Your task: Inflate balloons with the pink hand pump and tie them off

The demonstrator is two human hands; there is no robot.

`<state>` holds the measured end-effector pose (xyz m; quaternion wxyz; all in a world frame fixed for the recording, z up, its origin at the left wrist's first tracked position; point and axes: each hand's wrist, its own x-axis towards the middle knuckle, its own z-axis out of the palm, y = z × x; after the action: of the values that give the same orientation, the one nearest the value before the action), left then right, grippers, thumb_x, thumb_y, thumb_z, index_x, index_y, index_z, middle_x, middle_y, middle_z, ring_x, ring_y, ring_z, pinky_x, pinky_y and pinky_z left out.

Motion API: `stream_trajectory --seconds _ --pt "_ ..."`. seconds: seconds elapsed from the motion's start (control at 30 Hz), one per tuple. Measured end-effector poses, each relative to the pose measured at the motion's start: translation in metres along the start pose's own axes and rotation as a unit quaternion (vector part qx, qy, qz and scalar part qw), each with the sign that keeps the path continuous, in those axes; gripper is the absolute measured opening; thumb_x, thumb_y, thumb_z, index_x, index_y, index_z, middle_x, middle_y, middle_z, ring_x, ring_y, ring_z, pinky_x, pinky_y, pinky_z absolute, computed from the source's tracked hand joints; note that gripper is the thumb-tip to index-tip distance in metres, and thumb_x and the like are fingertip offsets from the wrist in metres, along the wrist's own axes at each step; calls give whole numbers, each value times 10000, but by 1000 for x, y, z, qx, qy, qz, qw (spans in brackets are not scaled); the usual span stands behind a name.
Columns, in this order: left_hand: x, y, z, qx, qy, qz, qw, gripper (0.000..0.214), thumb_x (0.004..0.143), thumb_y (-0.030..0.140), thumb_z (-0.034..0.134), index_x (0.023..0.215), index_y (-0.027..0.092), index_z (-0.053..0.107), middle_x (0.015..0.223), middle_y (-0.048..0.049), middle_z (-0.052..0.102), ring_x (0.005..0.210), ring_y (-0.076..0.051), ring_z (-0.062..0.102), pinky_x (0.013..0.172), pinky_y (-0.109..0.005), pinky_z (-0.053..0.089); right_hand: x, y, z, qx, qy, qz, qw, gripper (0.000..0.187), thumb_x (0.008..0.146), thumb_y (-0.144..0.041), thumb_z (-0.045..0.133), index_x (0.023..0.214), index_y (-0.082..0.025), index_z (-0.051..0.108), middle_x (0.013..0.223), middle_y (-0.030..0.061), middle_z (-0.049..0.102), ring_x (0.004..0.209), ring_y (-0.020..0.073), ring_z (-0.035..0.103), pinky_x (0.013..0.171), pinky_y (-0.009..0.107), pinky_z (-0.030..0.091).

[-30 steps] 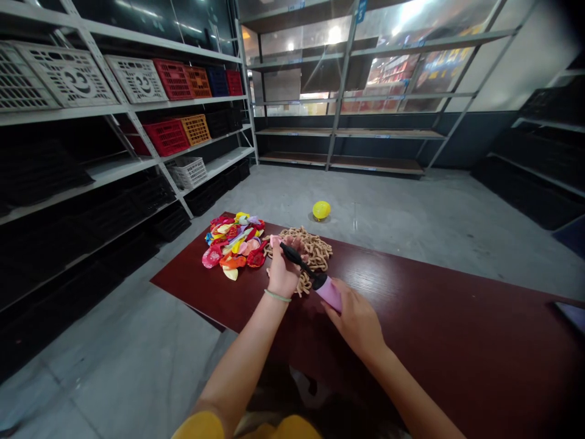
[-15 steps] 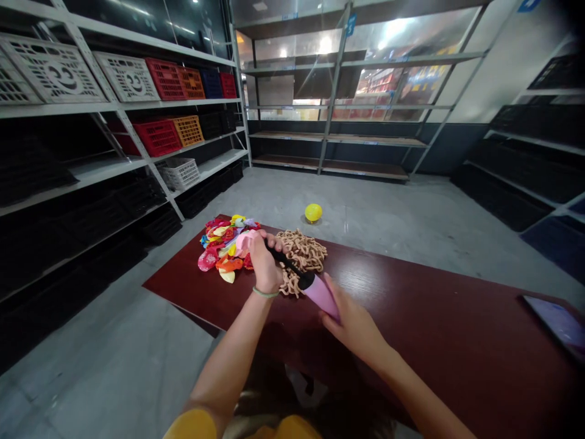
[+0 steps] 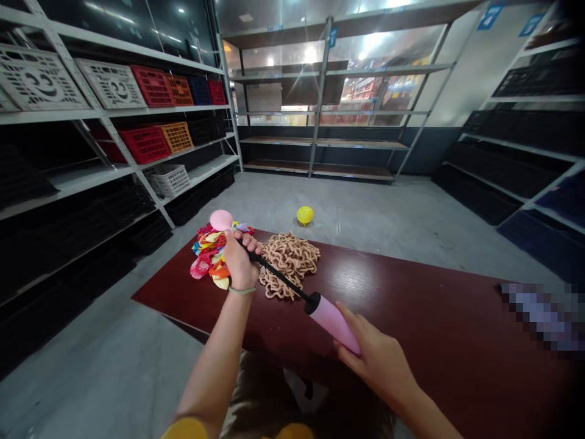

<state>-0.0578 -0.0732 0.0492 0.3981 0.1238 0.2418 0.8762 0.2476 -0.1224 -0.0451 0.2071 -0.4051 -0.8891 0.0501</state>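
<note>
The room is a storage aisle with a smooth grey concrete floor (image 3: 114, 341), white steel shelving (image 3: 201, 174) along the left, and shelves with brown boards (image 3: 315, 141) straight ahead before bright glass. The left shelves carry perforated white plastic crates (image 3: 112, 83), slatted red crates (image 3: 153, 87), an orange crate (image 3: 177, 137) and, lower down, black crates (image 3: 183, 207). A yellow inflated balloon (image 3: 304, 214) sits on the floor just past the far edge of the worktop (image 3: 411, 292), a glossy dark red surface with a wood grain. Toward its right end lies a flat object (image 3: 543, 317) too pixelated to name. Near the far edge, 2 heaps lie side by side: limp, multicoloured rubber balloons (image 3: 203, 256) and a tangle of crinkled tan strands (image 3: 287, 265). The left hand (image 3: 240, 262) is a tight fist over the heap of balloons, closed around the thin black shaft of a pink plastic hand pump (image 3: 333, 323). A small, round pink balloon (image 3: 222, 219) bulges above that fist. The pump slants across the worktop, and the right hand (image 3: 379, 366) cradles its smooth barrel between thumb and fingers. A thin green band (image 3: 242, 290) circles the left wrist.
</note>
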Motion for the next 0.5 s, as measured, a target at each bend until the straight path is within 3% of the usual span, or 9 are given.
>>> stream_trajectory --seconds 0.1,0.23,0.4,0.5 --pt "-12 -12 -4 -5 4 9 1000 322 960 430 538 760 199 441 586 67 350 428 -50 350 391 -171 315 1 -7 11 21 -2 32 999 603 906 -393 551 1476 -277 393 1089 65 729 846 238 737 682 335 589" --pt "-33 -35 -9 24 -5 -24 999 341 921 446 601 751 195 445 595 66 368 439 -53 363 399 -175 320 17 -25 19 91 -23 67 993 573 895 -400 578 1441 -290 440 1281 69 680 1004 267 728 794 370 595" --pt "-57 -57 -10 57 -26 -75 995 359 918 507 577 779 203 446 653 24 506 517 -92 493 464 -198 394 37 -42 14 160 -51 104 980 548 901 -391 574 1424 -298 440 1311 48 667 1063 279 711 824 371 582" --pt "-61 -62 -4 57 -55 -103 992 354 928 506 561 787 206 438 599 46 454 469 -85 454 461 -199 395 34 -40 11 177 -58 116 976 540 897 -386 578 1415 -300 453 1298 46 674 1071 284 707 828 367 578"
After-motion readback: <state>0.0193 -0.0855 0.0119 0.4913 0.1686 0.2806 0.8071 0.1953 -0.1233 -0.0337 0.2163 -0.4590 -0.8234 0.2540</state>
